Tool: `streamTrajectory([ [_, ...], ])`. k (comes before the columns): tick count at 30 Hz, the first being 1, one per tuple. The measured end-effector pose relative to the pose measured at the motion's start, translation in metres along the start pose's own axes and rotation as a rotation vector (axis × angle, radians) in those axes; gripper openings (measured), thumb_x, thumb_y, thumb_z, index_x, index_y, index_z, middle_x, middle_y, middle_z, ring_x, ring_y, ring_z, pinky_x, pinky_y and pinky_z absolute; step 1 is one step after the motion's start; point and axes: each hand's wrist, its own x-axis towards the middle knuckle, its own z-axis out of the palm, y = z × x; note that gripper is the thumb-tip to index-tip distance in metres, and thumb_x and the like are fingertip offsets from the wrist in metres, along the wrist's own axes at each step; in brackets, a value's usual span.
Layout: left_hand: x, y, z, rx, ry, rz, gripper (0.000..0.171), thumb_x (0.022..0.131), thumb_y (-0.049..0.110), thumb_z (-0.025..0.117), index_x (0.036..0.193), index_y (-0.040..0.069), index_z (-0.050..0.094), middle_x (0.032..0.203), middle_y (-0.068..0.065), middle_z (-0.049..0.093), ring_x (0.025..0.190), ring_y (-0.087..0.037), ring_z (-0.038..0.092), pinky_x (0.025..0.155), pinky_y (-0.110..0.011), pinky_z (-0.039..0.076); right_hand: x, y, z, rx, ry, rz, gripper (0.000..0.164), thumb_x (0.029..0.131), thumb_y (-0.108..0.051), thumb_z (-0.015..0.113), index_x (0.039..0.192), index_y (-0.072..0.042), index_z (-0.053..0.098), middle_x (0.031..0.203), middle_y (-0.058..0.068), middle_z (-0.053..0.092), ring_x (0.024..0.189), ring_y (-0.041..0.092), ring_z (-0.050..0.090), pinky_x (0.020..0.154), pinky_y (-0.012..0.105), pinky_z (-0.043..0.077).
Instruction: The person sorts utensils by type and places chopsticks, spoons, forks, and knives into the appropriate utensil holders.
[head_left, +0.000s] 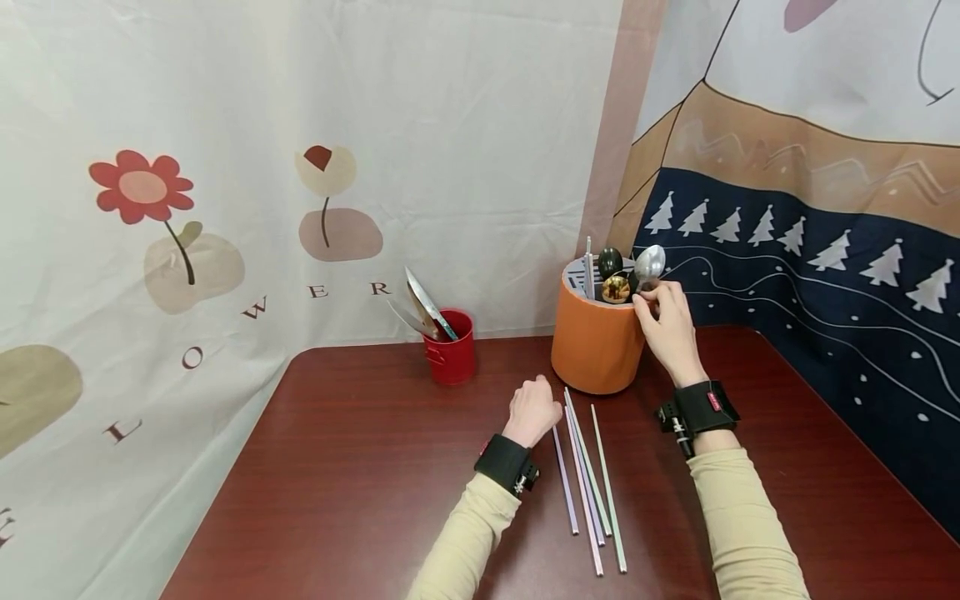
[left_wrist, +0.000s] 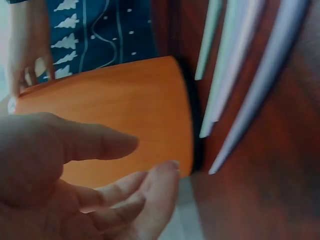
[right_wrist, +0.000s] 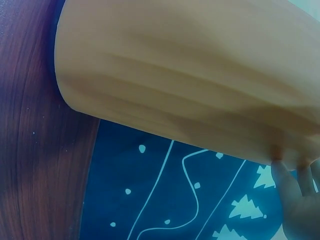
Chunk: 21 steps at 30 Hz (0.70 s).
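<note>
My right hand [head_left: 669, 325] is at the rim of an orange utensil holder [head_left: 596, 350], pinching the silver spoon [head_left: 649, 262] below its upright bowl. In the right wrist view the fingers [right_wrist: 286, 185] reach the rim, but the spoon is hidden. My left hand [head_left: 534, 412] hovers by the tips of several pastel chopsticks [head_left: 606, 483] lying on the table. The left wrist view shows its thumb and fingers [left_wrist: 162, 195] apart with nothing between them. A gold utensil head [head_left: 616, 289], a dark one [head_left: 611, 262] and thin upright sticks [head_left: 588, 271] stand in the holder.
A small red bucket [head_left: 452, 354] holding a knife [head_left: 429, 302] and other metal cutlery stands left of the holder. The reddish-brown table [head_left: 337, 467] ends against a pale flower-print cloth [head_left: 480, 167] behind and a dark tree-print cloth [head_left: 825, 308] at the right.
</note>
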Motion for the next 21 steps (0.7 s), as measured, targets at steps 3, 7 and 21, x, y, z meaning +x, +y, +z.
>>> streamTrajectory([
  [3,-0.004,-0.004,0.010,0.031,-0.049,-0.035,0.008,0.080,0.012,0.064,0.076,0.005,0.063,0.076,-0.015,0.068,0.068,-0.031,0.067,0.048,-0.036,0.051,0.000,0.000,0.000,0.001,-0.002,-0.001,0.036,0.098,-0.033,0.047,0.106,0.001,0.055,0.127,0.017,0.044,0.117,0.033,0.043,0.094,0.052,0.039],
  [7,-0.007,-0.007,0.021,0.047,-0.095,-0.072,0.018,0.077,0.010,0.065,0.060,0.008,0.059,0.076,-0.013,0.069,0.069,-0.030,0.068,0.048,-0.035,0.050,0.000,0.001,0.000,0.005,0.001,-0.003,0.035,0.098,-0.032,0.048,0.106,0.001,0.056,0.126,0.017,0.045,0.117,0.033,0.043,0.095,0.051,0.039],
  [21,-0.012,-0.002,0.029,0.103,-0.124,-0.078,0.028,0.076,0.008,0.066,0.050,0.009,0.054,0.073,-0.013,0.068,0.064,-0.029,0.066,0.045,-0.032,0.049,0.002,0.001,0.001,0.007,0.013,0.003,0.034,0.098,-0.032,0.049,0.104,0.001,0.056,0.128,0.016,0.045,0.119,0.032,0.044,0.097,0.050,0.040],
])
